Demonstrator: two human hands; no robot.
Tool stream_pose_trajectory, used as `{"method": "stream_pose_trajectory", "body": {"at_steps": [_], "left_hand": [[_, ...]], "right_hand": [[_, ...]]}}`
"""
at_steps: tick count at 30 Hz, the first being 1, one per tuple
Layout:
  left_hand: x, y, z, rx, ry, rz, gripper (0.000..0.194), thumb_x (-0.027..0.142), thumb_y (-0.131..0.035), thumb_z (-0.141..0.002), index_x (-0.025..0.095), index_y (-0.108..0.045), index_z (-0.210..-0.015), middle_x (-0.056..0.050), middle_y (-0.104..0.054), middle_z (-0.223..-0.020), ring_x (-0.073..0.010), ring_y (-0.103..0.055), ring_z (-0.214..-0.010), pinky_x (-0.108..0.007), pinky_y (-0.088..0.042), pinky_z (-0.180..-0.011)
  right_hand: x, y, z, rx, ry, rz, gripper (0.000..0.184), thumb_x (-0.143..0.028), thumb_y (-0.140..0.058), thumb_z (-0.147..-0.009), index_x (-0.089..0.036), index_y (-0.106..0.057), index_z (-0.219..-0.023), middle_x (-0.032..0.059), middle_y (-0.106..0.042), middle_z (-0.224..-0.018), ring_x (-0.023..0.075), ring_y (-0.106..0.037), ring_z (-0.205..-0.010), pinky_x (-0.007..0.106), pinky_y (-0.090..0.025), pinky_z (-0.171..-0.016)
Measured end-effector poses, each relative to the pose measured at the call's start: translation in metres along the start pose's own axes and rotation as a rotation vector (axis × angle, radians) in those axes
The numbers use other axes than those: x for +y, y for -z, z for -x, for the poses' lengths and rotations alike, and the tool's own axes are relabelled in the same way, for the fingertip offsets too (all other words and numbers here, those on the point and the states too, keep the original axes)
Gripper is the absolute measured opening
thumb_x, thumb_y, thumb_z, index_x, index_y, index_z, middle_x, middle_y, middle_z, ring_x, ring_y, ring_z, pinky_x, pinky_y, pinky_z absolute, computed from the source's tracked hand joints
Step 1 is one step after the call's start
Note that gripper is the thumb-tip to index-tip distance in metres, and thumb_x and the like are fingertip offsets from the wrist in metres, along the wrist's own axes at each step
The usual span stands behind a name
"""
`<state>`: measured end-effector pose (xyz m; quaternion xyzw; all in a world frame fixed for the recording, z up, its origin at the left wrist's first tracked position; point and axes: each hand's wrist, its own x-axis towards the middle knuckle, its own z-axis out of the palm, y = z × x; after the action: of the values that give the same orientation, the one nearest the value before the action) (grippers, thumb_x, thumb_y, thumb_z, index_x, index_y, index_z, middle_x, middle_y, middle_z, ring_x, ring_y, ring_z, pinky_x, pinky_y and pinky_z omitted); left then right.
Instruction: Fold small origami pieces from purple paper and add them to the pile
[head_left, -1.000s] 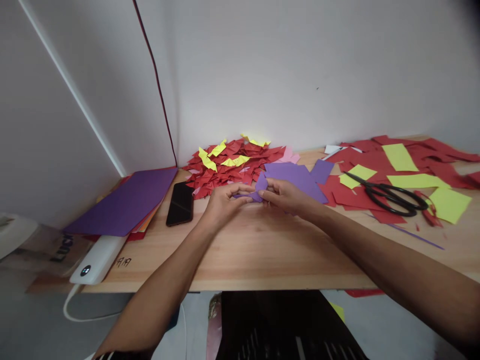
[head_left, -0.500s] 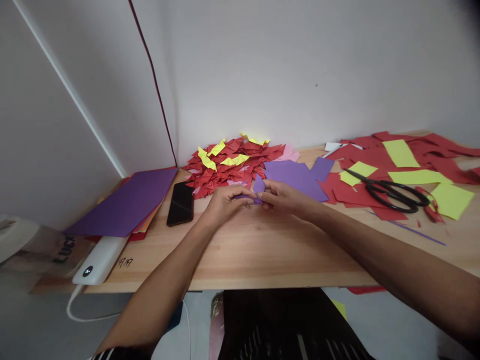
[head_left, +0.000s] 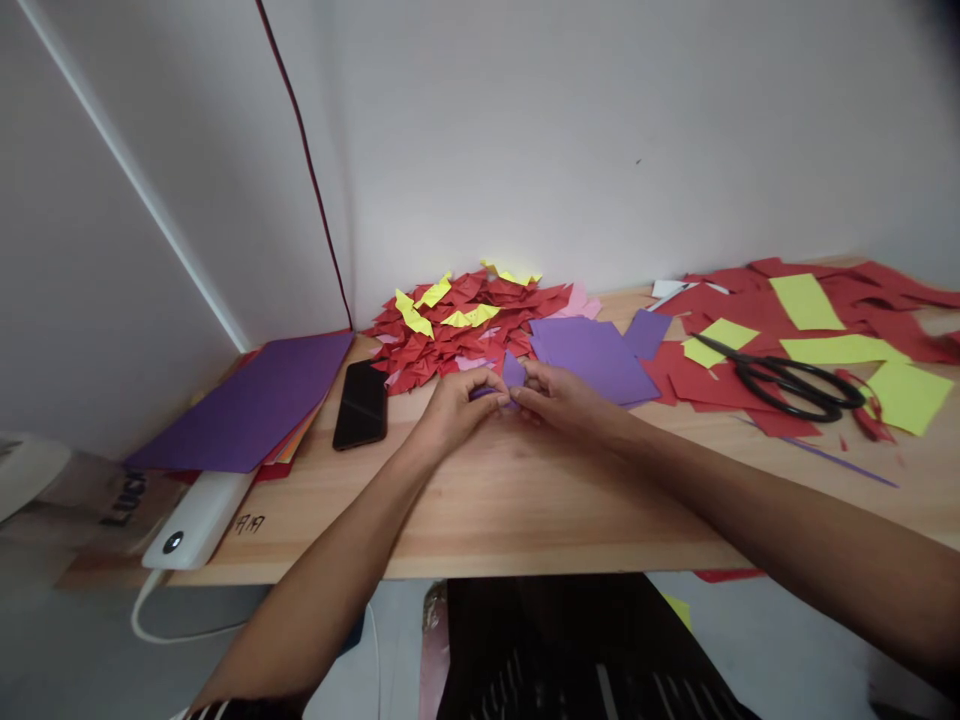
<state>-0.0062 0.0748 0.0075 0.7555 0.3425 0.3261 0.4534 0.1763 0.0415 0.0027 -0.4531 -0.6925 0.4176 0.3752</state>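
Note:
Between my hands is a small piece of folded purple paper (head_left: pixel 514 371), one pointed end sticking up between the fingers. My left hand (head_left: pixel 465 405) pinches its left side with thumb and forefinger. On the other side my right hand (head_left: pixel 555 395) grips it, fingertips nearly meeting those of the left. Most of the folded paper is hidden by the fingers. Just behind the hands lies a heap of folded red paper pieces (head_left: pixel 420 365) with a few yellow ones (head_left: pixel 471 317) on top. A stack of purple paper sheets (head_left: pixel 592 355) lies beyond my right hand.
Black-handled scissors (head_left: pixel 795 385) rest on red paper sheets (head_left: pixel 720 385) and yellow pieces at the right. A black phone (head_left: pixel 361 405) lies left of the heap. Farther left, a large purple sheet (head_left: pixel 262 400) tops a paper pile, partly over a white power bank (head_left: pixel 202 520) with a cable.
My fingertips have drawn closer together on the purple paper, and less of its lower part shows. The view has shifted slightly; the things on the table lie as before.

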Motion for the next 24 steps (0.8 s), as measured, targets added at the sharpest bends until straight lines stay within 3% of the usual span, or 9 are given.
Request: {"method": "stream_pose_trajectory", "body": {"at_steps": [12, 18, 24], "left_hand": [[0.009, -0.004, 0.004, 0.195, -0.018, -0.123, 0.007, 0.021, -0.064, -0.075, 0.016, -0.068, -0.073, -0.003, -0.067, -0.070, -0.0139, -0.058, -0.068, -0.024, -0.043, -0.064], [0.012, -0.005, 0.005, 0.232, -0.007, -0.149, 0.008, 0.021, -0.064, -0.075, 0.016, -0.069, -0.073, -0.003, -0.068, -0.070, -0.0141, -0.059, -0.066, -0.024, -0.044, -0.062], [0.010, -0.004, 0.005, 0.249, 0.018, -0.190, 0.006, 0.020, -0.065, -0.073, 0.016, -0.070, -0.071, -0.003, -0.068, -0.066, -0.0148, -0.060, -0.065, -0.024, -0.044, -0.061]], "right_hand": [[0.023, 0.004, -0.004, -0.052, -0.120, -0.232, 0.029, -0.044, -0.062, -0.082, -0.018, -0.055, -0.073, -0.0001, -0.060, -0.067, 0.0091, -0.051, -0.054, 0.023, -0.035, -0.051], [0.015, 0.003, -0.003, -0.046, -0.097, -0.216, 0.029, -0.044, -0.060, -0.083, -0.017, -0.057, -0.071, -0.0002, -0.060, -0.068, 0.0085, -0.050, -0.054, 0.023, -0.037, -0.053], [0.001, 0.002, 0.001, -0.002, -0.117, -0.098, 0.026, -0.041, -0.063, -0.080, -0.018, -0.056, -0.067, -0.0034, -0.054, -0.056, 0.0091, -0.047, -0.051, 0.023, -0.033, -0.050]]}}
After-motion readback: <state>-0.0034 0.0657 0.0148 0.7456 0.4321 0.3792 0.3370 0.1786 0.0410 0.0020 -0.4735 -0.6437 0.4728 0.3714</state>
